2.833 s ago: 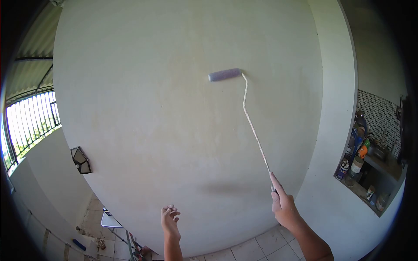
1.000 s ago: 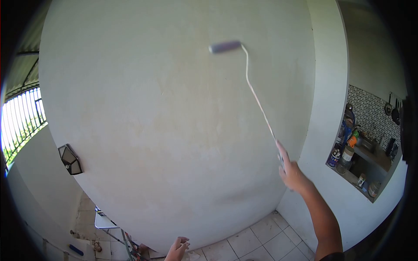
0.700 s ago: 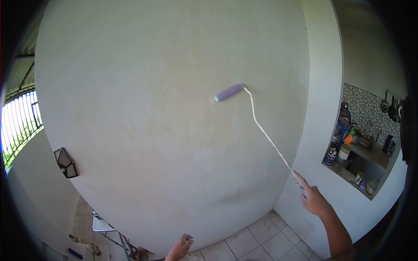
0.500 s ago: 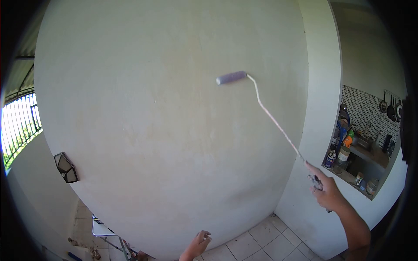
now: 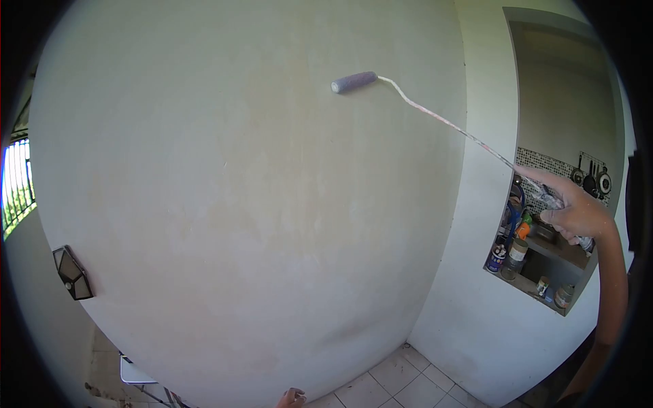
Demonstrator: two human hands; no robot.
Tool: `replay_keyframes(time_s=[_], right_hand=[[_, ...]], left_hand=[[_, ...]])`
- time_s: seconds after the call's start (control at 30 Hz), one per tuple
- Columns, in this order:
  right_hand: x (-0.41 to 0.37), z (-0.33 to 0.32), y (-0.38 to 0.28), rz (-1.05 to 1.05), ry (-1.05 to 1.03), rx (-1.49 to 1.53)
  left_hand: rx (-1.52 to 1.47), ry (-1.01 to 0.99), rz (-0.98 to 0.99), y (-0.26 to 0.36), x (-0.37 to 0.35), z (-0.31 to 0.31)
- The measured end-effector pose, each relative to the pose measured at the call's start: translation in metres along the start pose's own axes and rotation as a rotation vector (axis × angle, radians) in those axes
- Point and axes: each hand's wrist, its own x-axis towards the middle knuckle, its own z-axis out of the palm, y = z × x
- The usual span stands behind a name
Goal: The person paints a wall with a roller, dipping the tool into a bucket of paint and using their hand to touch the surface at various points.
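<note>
A purple paint roller (image 5: 354, 82) rests against the upper part of the pale wall (image 5: 204, 204), right of centre. From it a long, bent, paint-spotted rod (image 5: 469, 136) slants down to the right. My right hand (image 5: 575, 207) is wrapped round the roller's handle, in front of the wall opening, with the index finger laid along the rod. Low at the bottom edge, my left hand (image 5: 292, 398) is partly cut off by the frame; its fingers look curled, but what they hold, if anything, is hidden.
A wall lamp (image 5: 73, 273) is fixed at the left. In the opening at the right stand cans and jars (image 5: 515, 256), with pans (image 5: 590, 179) hanging behind. A white folding item (image 5: 136, 371) stands at lower left. Floor tiles (image 5: 394, 377) show below.
The roller has moved up the wall. My right hand has risen and gone right with the handle. My left hand sits lower in view. The view has shifted slightly right.
</note>
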Motion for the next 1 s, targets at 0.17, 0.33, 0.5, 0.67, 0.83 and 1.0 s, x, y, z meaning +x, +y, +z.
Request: replay_keyframes(time_s=[0.17, 0.33, 0.5, 0.67, 0.83, 1.0], right_hand=[[-0.003, 0.002, -0.008, 0.035, -0.004, -0.034], [-0.004, 0.012, -0.017, 0.023, 0.010, 0.032], [0.005, 0.013, -0.038, -0.061, 0.097, 0.028], [-0.006, 0.017, -0.051, 0.099, -0.069, 0.046], [-0.017, 0.068, -0.014, -0.118, -0.158, -0.043], [-0.002, 0.057, -0.038, 0.017, -0.012, 0.015]], left_hand=[[0.027, -0.048, 0.046, 0.023, 0.040, 0.010], [-0.005, -0.171, 0.132, 0.032, 0.091, 0.052], [-0.069, -0.330, 0.191, 0.061, 0.136, 0.093], [-0.117, -0.475, 0.265, 0.098, 0.136, 0.100], [-0.194, -0.396, 0.143, 0.072, 0.131, 0.105], [-0.132, -0.353, 0.102, 0.082, 0.131, 0.080]])
